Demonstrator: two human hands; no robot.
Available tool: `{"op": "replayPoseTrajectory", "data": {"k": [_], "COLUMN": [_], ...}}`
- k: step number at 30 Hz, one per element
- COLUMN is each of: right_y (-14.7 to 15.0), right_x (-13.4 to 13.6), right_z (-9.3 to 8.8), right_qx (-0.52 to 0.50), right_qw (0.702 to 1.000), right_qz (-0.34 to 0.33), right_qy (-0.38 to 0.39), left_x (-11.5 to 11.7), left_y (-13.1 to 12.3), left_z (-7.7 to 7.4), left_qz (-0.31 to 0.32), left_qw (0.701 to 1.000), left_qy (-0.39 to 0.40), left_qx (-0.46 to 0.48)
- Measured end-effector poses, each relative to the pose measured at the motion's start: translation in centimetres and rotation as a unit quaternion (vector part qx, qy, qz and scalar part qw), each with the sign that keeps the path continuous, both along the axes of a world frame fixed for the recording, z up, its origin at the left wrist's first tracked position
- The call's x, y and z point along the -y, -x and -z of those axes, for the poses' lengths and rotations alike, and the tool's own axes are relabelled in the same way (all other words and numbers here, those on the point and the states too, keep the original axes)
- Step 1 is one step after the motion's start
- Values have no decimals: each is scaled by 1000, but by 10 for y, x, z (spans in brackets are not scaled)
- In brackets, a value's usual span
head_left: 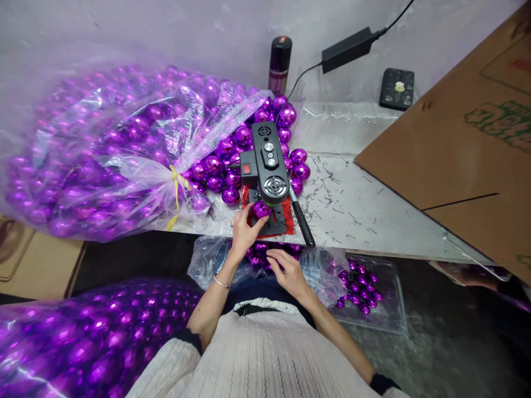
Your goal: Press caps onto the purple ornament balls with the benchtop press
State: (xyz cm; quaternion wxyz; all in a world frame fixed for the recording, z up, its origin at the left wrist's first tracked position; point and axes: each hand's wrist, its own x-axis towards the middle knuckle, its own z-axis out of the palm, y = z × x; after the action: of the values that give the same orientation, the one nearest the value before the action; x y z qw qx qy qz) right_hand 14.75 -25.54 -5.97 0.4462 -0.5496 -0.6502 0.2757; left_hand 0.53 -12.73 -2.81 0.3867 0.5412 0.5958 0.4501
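My left hand [245, 228] has its thumb and fingers closed around a shiny purple ball [261, 209]. That ball is at the front of a small black drill press [271, 160], just under its head. The press stands on a red mat [287, 216], and its black lever handle [303, 224] slants down to the right. My right hand [288, 271] is lower, over an open plastic bag [321, 265] of purple balls at the table edge. Its fingers are bent and partly apart; whether they touch a ball I cannot tell.
A big tied bag of purple balls [124, 138] fills the table's left side, with loose balls [226, 148] spilling beside the press. Dark shavings litter the white tabletop [344, 193]. At right leans a cardboard box [452, 143]. A clear bin [394, 298] holds balls below.
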Motion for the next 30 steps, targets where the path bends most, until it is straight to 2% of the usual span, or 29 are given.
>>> {"op": "replayPoseTrajectory", "data": {"k": [3, 9, 13, 16, 22, 26, 30], "right_y": [-6, -19, -28, -32, -28, -37, -54], "right_x": [4, 1, -2, -3, 1, -3, -20], "right_z": [2, -3, -8, -9, -11, -30, -66], "right_qx": [13, 45, 80, 92, 83, 86, 100], "right_qw": [1000, 998, 995, 993, 994, 988, 956], "right_qz": [13, 41, 48, 49, 54, 65, 150], "right_qy": [-3, -23, -43, -48, -49, -111, -231], "left_x": [-2, -2, -1, -1, -8, -14, -15], "left_y": [3, 6, 10, 11, 1, -6, -6], "left_z": [-3, -5, 0, 4, 4, 9, 15], "left_qz": [29, 90, 108, 93, 106, 130, 130], "left_qw": [997, 988, 989, 993, 992, 991, 991], "left_qy": [-31, -64, -52, -37, -38, -32, -30], "left_qx": [-60, -109, -91, -66, -51, -6, 32]}}
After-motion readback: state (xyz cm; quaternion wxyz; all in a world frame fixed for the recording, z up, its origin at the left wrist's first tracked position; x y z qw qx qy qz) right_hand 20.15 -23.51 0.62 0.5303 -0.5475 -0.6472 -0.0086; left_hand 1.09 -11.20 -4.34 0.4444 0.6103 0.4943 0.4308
